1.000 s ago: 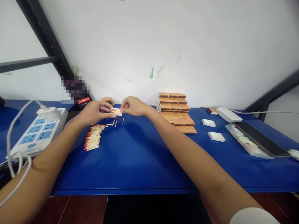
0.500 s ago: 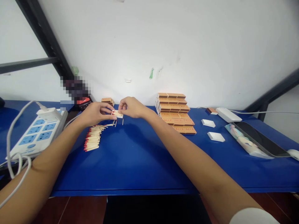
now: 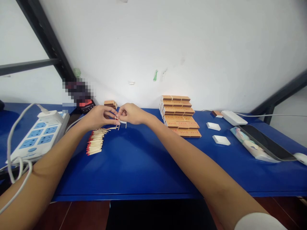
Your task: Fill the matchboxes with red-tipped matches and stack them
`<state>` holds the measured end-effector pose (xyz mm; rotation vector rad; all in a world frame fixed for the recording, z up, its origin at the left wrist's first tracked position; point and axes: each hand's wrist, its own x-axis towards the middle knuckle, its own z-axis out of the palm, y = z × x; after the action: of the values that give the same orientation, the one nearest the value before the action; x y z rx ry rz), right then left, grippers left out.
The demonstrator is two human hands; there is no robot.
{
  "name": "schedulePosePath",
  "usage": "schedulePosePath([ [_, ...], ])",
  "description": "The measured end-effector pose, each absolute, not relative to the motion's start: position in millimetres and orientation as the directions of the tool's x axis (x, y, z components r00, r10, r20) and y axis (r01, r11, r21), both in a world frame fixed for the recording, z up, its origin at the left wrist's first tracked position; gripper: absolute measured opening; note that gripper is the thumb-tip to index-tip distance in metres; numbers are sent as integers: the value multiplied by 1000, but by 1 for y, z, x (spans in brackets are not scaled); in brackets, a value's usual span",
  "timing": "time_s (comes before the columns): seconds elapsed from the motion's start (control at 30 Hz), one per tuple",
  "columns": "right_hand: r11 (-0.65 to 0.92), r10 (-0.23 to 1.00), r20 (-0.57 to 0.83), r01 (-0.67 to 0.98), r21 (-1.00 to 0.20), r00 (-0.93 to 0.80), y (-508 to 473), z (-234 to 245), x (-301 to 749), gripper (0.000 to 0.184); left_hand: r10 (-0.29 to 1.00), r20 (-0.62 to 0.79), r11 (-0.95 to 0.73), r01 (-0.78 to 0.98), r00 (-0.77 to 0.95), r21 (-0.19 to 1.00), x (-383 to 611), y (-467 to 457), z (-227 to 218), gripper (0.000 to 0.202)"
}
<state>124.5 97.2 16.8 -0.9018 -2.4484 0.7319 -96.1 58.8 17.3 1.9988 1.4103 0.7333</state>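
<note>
My left hand [image 3: 102, 117] grips the left end of a small white matchbox tray [image 3: 123, 122], thumb below and fingers above. Over the tray is my right hand [image 3: 131, 113], its fingers pinched together at a pale match [image 3: 116, 118] and hiding most of what lies inside. Just beneath, a few loose matches [image 3: 126, 125] rest on the blue table. A heap of red-tipped matches [image 3: 95, 142] lies in a rough row below my left wrist.
Closed matchboxes [image 3: 179, 118] are stacked in steps against the wall, with a smaller matchbox stack [image 3: 109, 103] behind my hands. Two white trays [image 3: 221, 140], a phone [image 3: 268, 142] and a white charger-like block [image 3: 233, 118] lie right. A power strip [image 3: 35, 135] with looping cable stands left.
My right hand has shifted left and slightly down over the tray, now covering most of the matches that showed in it. My left hand keeps its hold almost unmoved.
</note>
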Motion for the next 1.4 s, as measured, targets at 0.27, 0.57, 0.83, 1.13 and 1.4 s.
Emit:
schedulePosePath([
  [0.27,647,654,178,422,-635,-735,95,18,124,17,941,101,-291,623,323,726,-98,60,16,63],
  [0.57,642,733,237,533,-551,-637,94,25,127,21,958,122,-267,648,260,713,-102,61,18,62],
  [0.83,400,909,25,856,-328,-416,80,20,124,41,950,305,-246,766,69,594,-126,70,17,57],
  [1.13,341,937,40,876,-341,-348,50,-1,87,56,948,311,-237,809,71,538,-123,69,17,49],
  [1.4,344,919,-93,893,-289,-384,60,11,98,32,952,289,-245,812,99,530,-123,70,17,51],
])
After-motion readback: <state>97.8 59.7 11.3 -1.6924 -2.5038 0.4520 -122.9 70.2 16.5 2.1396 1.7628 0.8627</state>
